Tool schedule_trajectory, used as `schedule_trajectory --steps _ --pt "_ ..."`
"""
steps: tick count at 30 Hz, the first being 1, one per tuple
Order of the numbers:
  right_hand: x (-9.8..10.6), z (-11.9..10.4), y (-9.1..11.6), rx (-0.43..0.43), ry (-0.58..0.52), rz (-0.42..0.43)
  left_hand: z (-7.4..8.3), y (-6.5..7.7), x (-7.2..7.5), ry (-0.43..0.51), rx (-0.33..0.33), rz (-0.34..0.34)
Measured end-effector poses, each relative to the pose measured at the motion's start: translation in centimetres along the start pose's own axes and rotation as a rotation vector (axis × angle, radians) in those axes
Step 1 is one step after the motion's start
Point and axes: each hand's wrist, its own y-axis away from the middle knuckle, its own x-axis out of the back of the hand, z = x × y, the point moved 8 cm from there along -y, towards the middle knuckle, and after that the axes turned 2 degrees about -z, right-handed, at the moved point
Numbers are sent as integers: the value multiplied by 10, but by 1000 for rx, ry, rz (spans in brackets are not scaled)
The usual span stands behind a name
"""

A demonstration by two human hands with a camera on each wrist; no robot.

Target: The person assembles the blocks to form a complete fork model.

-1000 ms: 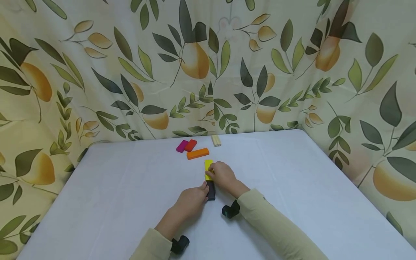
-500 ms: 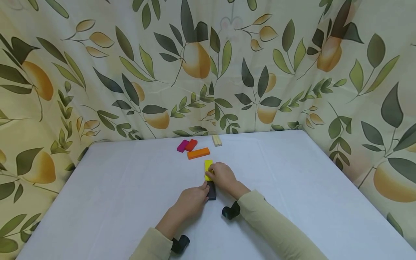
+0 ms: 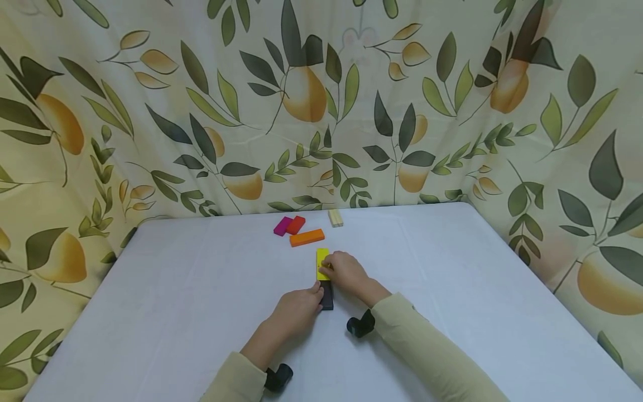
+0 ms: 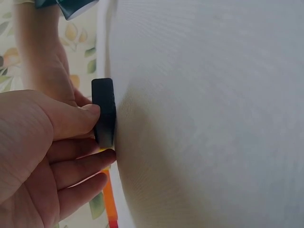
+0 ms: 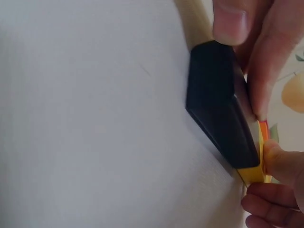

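Note:
A black rectangular block (image 3: 326, 296) lies end to end with a yellow block (image 3: 322, 272) in the middle of the white table. My left hand (image 3: 296, 310) grips the black block from its left side. In the left wrist view the thumb (image 4: 88, 115) presses on the black block, and the other fingers reach past its far end. My right hand (image 3: 348, 272) pinches the yellow block, partly covering its right side. The right wrist view shows the black block large and near, with the yellow block just beyond it, between the right hand's thumb and fingers.
Behind the yellow block lie an orange block (image 3: 307, 238), a red block (image 3: 296, 225) and a magenta block (image 3: 283, 226), the last two touching. Pale wooden pieces (image 3: 335, 218) sit near the back edge. A leaf-and-fruit patterned curtain (image 3: 321, 156) hangs behind the table.
The right wrist and forearm have shifted slightly to the right, with the right fingers still on the yellow block. Left hand and blocks look the same.

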Motion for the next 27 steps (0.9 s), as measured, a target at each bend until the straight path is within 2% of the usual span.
schedule_trajectory --steps 9,17,27 --pt "3 -1 -2 76 -30 -59 -1 0 1 -2 3 9" --pt "4 0 -2 89 -53 -83 -3 1 1 -13 17 32" --pt "0 7 -4 85 -58 -80 -7 -4 -3 33 25 -1"
